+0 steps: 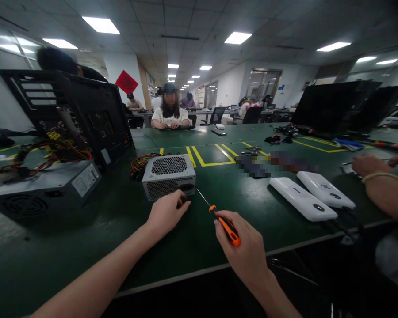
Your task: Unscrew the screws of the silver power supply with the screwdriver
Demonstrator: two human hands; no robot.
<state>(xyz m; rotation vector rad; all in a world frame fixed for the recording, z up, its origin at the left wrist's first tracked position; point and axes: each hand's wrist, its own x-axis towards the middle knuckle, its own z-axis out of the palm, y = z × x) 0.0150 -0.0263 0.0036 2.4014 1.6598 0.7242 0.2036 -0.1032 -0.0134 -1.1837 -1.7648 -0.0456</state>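
A grey computer power supply stands on the green table in front of me, its perforated vents facing up and toward me. My left hand rests at its near face, fingers curled against the lower right part; the fingertips are partly hidden. In my right hand is a screwdriver with an orange and black handle. Its thin shaft points up and left, the tip close to the right edge of the power supply; whether it touches, I cannot tell. Colored cables bunch behind the power supply's left side.
At left are a second power supply and an open black computer case. Two white power banks lie at right, beside a co-worker's hands. Black monitors stand at far right. A person sits across the table.
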